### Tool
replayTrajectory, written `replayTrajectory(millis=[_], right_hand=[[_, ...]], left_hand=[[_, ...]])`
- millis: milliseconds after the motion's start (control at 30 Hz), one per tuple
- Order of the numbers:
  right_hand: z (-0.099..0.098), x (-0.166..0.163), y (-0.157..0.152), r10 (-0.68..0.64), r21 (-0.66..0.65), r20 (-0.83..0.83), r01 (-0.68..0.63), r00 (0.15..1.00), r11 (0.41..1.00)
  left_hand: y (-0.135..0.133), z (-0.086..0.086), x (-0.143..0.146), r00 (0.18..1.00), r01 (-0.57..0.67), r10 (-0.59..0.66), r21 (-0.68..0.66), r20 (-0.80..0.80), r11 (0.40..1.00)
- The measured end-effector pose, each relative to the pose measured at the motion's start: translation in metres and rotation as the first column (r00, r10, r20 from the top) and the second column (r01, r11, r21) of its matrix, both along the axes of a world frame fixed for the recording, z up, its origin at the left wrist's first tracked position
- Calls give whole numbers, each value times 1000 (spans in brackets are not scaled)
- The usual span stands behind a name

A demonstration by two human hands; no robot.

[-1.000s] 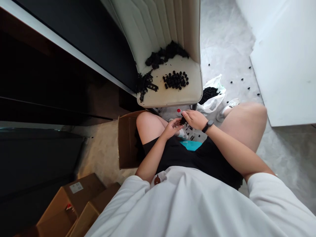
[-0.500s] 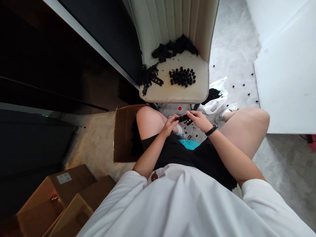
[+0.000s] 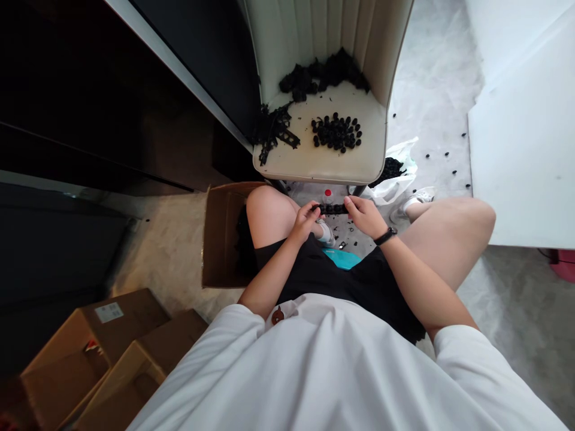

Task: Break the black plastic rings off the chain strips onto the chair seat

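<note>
Between my two hands a short black strip with rounded segments (image 3: pixel 332 209) is stretched level above the floor. My left hand (image 3: pixel 306 221) pinches its left end, and my right hand (image 3: pixel 366 218), with a black band at the wrist, pinches the right end. Beyond them, on the seat of a cream chair (image 3: pixel 314 170), lies a cluster of small round black pieces (image 3: pixel 336 133). Black perforated scraps (image 3: pixel 275 130) lie at the seat's left edge. Crumpled black material (image 3: pixel 323 76) is heaped against the backrest.
A white plastic bag (image 3: pixel 395 188) holding black pieces stands right of the chair. An open cardboard box (image 3: pixel 220 239) sits by my left knee, and more cardboard boxes (image 3: pixel 121 323) stand lower left. A red-capped bottle (image 3: pixel 327 195) is under the chair. Black bits dot the floor.
The strip has gone from slightly tilted to level, and more of it shows between my hands. A perforated black scrap seen below my right hand is no longer visible. The view has shifted slightly.
</note>
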State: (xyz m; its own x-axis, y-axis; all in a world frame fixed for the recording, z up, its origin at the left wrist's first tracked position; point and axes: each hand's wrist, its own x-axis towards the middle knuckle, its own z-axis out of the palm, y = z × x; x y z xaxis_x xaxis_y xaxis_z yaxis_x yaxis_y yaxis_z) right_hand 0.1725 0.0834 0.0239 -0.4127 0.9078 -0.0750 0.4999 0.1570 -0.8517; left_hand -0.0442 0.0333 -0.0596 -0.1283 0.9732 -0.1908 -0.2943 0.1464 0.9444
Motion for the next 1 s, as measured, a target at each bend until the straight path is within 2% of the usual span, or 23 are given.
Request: replayTrajectory(millis=[133,367,567,800,900,1000], right_hand=[[0,0,1,7,82,40,-11,999,997],[3,1,1,10,13,-34,-10,999,1000],[6,1,0,-4,-4,-94,4,996,1000],[6,1,0,10,8,-91,-9,996,1000],[6,-1,-2,35,3,-106,-35,994,999],[3,-7,-5,66,17,-122,-64,990,998]], left_hand=[[0,-1,-1,999,21,-22,-16,-41,1000],[1,3,-2,996,38,-41,-38,-82,999],[0,1,-4,998,31,-33,-23,-57,999],[1,-2,-3,999,34,-35,-34,-31,999],[1,2,-3,990,112,-114,-30,-77,993],[-1,13,-2,956,263,-248,84,-159,961]])
